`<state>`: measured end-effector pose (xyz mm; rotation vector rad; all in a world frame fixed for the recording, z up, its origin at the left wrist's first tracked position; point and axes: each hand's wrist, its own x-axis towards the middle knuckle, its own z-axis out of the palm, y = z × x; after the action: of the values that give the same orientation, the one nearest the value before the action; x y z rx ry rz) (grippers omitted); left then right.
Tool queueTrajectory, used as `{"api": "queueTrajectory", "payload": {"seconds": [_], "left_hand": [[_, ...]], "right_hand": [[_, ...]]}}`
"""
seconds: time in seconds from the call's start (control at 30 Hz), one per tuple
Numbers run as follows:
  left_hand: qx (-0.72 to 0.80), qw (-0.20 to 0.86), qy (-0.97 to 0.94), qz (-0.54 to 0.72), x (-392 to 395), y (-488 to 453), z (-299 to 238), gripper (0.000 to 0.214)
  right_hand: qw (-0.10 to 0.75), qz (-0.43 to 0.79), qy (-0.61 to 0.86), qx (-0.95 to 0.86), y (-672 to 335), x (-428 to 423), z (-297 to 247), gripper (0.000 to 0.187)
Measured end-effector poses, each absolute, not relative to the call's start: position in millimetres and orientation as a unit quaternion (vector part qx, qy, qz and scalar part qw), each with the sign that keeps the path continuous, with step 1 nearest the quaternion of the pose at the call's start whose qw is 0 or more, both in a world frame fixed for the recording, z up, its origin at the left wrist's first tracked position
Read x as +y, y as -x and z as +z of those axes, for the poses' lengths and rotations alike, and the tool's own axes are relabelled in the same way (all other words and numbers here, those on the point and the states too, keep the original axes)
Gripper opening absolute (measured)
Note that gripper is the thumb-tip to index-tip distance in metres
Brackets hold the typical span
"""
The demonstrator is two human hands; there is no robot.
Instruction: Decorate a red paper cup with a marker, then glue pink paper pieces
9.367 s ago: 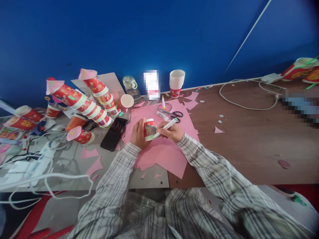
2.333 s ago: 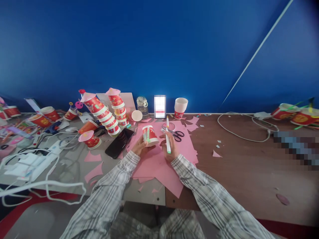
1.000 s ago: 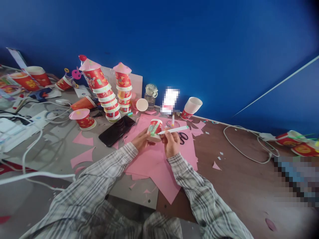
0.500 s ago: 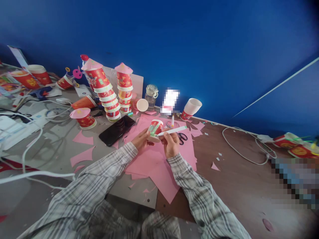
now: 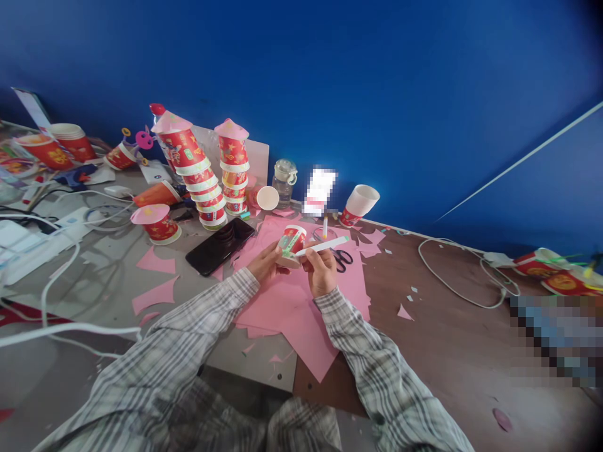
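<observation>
My left hand grips a small red paper cup turned upside down, just above a spread of pink paper sheets. My right hand is closed on a white marker pen, and the pen's tip touches the side of the cup. Both arms wear a plaid shirt. Black scissors lie on the pink paper just beyond my right hand.
A black phone lies left of the pink paper. Two leaning towers of stacked red cups stand behind it, next to a glass jar and a white cup stack. White cables cross the brown table on the right.
Since 2.3 s ago the pen has swung from pointing down to touching the cup. Over the last second both hands have stayed nearly still and the view has shifted slightly.
</observation>
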<state>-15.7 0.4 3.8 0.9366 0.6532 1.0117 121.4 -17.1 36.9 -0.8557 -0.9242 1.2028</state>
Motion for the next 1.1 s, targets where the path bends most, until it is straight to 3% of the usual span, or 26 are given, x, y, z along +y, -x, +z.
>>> {"api": "queueTrajectory", "payload": {"seconds": [0.5,1.1], "left_hand": [[0.303,0.723,-0.412,0.464,-1.1,16.4,7.6,0.075],[0.306,0.719,-0.425,0.457,-0.5,16.2,6.3,0.074]], "right_hand": [[0.676,0.544,0.358,-0.347,-120.9,-13.3,32.6,0.022],[0.677,0.486,0.358,-0.42,-120.0,-14.3,28.9,0.02]]}}
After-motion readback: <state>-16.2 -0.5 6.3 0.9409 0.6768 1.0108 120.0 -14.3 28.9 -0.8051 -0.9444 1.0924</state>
